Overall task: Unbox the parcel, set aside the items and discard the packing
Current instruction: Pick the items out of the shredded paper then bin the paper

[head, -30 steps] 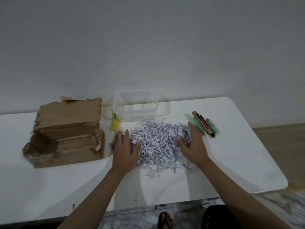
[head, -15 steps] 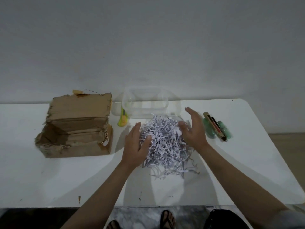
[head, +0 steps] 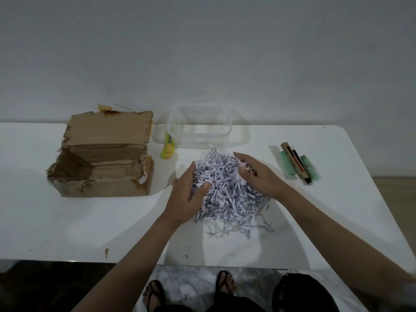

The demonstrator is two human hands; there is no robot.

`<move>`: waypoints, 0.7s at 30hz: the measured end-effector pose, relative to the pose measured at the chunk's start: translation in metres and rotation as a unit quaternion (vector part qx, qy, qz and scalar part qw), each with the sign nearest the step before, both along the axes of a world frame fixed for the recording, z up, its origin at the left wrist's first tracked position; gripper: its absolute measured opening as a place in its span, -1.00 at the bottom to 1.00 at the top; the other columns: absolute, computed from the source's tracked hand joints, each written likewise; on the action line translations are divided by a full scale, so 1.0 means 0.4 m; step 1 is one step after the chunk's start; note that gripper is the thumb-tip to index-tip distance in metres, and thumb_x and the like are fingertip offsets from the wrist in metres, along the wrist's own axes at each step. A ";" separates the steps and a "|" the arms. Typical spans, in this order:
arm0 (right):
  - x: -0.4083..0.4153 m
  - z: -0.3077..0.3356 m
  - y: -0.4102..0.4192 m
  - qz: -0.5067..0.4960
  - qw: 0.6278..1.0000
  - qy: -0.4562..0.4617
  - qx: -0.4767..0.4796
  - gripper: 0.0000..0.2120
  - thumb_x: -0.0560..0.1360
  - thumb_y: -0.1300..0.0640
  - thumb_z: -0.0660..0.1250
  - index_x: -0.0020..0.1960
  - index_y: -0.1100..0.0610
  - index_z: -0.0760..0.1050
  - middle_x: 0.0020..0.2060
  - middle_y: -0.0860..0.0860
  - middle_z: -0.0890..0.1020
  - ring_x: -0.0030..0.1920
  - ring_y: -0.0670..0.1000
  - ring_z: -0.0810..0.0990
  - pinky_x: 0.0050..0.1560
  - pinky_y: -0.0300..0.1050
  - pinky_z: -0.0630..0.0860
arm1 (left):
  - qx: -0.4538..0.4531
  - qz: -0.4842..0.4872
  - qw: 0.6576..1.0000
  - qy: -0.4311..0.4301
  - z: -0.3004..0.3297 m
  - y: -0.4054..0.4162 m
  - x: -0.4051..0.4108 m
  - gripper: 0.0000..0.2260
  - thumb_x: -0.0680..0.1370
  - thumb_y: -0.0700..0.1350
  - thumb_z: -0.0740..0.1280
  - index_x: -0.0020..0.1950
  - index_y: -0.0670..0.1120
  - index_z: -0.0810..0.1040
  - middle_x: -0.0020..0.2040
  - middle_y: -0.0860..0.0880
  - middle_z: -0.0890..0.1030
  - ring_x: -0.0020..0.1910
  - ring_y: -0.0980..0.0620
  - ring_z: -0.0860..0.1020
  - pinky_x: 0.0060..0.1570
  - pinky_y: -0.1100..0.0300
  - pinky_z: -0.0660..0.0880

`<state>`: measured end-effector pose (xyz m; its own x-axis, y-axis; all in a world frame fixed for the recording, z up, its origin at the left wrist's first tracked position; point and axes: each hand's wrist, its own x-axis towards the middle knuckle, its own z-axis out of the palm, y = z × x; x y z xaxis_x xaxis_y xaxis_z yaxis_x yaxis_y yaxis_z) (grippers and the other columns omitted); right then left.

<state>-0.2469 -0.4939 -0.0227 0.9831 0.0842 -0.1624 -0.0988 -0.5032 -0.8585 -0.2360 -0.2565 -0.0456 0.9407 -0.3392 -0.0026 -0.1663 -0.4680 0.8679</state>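
Both hands cupped the shredded paper (head: 227, 190), a loose grey-white mound of thin curled strips near the middle of the white table (head: 67, 221). I saw the left hand (head: 188, 194) spread flat against its left flank, thumb pressed into the strips; the right hand (head: 258, 174) lay open over its upper right side. Left of the mound sat the cardboard box (head: 103, 163), torn and open-topped, its long axis running left to right (flap standing up behind). Well right, the set-aside items (head: 298, 164) pointed away from me, slightly angled. A clear container (head: 200, 124) stood behind the mound.
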 end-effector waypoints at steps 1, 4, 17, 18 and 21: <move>-0.026 -0.007 0.003 -0.002 1.000 -0.022 -0.003 -0.11 0.30 -0.54 0.08 0.48 -0.05 0.19 0.40 -0.16 0.31 0.41 -0.14 0.26 0.37 -0.16 0.21 | -0.008 0.003 1.000 0.002 0.000 0.001 -0.015 -0.24 0.44 0.42 0.07 0.52 0.04 0.09 0.45 0.25 0.17 0.47 0.21 0.17 0.45 -0.07 0.18; -0.086 -0.031 0.031 -0.036 0.997 -0.070 -0.024 -0.13 0.32 -0.49 0.17 0.49 -0.06 0.16 0.46 -0.12 0.29 0.43 -0.15 0.24 0.44 -0.04 0.18 | -0.021 0.032 0.999 0.006 -0.018 -0.021 -0.052 -0.22 0.46 0.42 0.02 0.54 0.01 0.00 0.53 0.13 0.10 0.52 0.14 0.09 0.47 -0.15 0.08; -0.079 -0.035 0.227 -0.231 0.955 -0.103 0.152 -0.70 0.60 0.02 0.15 0.29 0.05 0.47 0.11 -0.05 0.64 0.08 -0.14 0.61 0.14 -0.07 0.54 | -0.146 0.128 0.980 0.049 -0.004 -0.158 -0.076 -0.59 0.62 0.10 0.00 0.46 0.07 0.26 0.36 0.25 0.37 0.38 0.29 0.31 0.44 -0.05 0.22; -0.074 -0.029 0.232 -0.247 0.947 -0.108 0.177 -0.72 0.61 0.07 0.15 0.26 0.08 0.49 0.05 -0.04 0.66 0.03 -0.13 0.62 0.09 -0.11 0.55 | -0.172 0.137 0.974 0.055 0.002 -0.164 -0.074 -0.62 0.64 0.05 0.02 0.45 0.05 0.28 0.35 0.22 0.39 0.36 0.29 0.33 0.42 0.00 0.27; -0.058 -0.015 0.238 -0.291 0.921 -0.109 0.237 -0.77 0.62 0.15 0.14 0.14 0.10 0.56 -0.05 0.02 0.67 -0.02 -0.02 0.63 0.08 0.02 0.56 | -0.227 0.158 0.958 0.071 0.027 -0.188 -0.065 -0.66 0.67 -0.04 0.03 0.43 0.01 0.33 0.38 0.07 0.43 0.37 0.19 0.37 0.39 0.06 0.32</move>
<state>-0.2700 -0.3987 -0.0286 0.8893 -0.4559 -0.0360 -0.0323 0.0158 -0.9994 -0.2621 -0.3318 -0.0350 0.9977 -0.0347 -0.0583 0.0568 -0.0435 0.9974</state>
